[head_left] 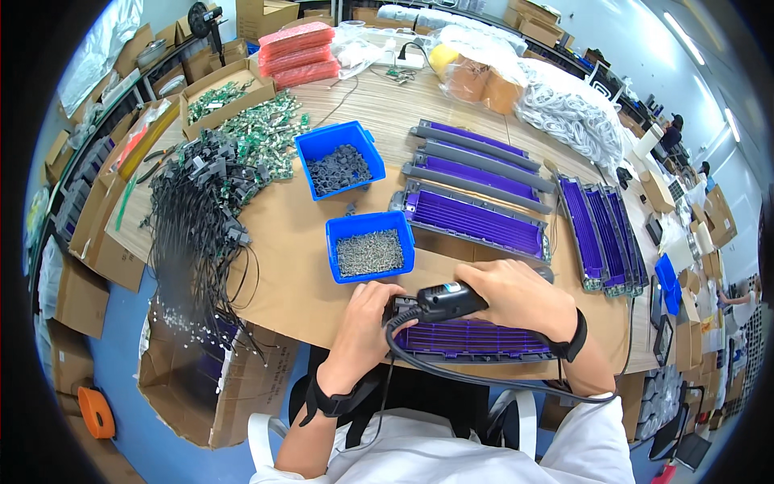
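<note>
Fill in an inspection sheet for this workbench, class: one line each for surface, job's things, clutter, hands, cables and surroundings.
Surface: wooden table partly covered with brown cardboard.
Job's things: purple grille panel at the near edge; black electric screwdriver; blue bin of screws.
Clutter: second blue bin of dark parts, green circuit boards, stacked purple panels.
Hands: right hand grips the screwdriver; left hand rests at the panel's left end.
Cables: screwdriver cord; black wire bundle.
Surroundings: cardboard boxes, blue floor.
</note>
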`<state>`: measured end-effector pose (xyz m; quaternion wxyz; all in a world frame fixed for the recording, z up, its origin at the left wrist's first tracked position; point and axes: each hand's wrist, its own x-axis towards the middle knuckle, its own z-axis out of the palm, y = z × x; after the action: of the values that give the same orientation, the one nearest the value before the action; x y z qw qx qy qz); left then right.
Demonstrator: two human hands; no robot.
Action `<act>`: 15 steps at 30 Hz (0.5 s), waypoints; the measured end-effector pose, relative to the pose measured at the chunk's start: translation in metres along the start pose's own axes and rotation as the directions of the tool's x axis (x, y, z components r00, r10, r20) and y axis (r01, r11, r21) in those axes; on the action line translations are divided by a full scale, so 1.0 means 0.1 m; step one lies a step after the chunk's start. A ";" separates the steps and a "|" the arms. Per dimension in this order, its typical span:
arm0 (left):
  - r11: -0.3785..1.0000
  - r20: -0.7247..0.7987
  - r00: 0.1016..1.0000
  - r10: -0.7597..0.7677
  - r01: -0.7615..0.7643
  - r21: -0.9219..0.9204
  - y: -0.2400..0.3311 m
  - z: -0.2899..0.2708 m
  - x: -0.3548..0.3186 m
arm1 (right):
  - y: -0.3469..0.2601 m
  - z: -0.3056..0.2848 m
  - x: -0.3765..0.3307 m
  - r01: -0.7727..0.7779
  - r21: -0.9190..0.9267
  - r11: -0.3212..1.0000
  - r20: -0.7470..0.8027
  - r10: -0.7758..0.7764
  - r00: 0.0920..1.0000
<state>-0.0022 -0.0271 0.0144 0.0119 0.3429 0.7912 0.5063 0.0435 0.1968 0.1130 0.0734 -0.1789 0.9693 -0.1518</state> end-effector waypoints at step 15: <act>0.956 -0.134 0.959 0.251 -0.268 -0.123 0.06 -0.02 -0.17 | -0.22 0.09 -0.93 0.041 -0.312 0.949 -0.275 -0.132 0.952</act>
<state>0.0133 -0.0362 0.0150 -0.0772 0.4118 0.7010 0.5771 0.1380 0.2095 0.1200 -0.1060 -0.2062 0.9723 -0.0293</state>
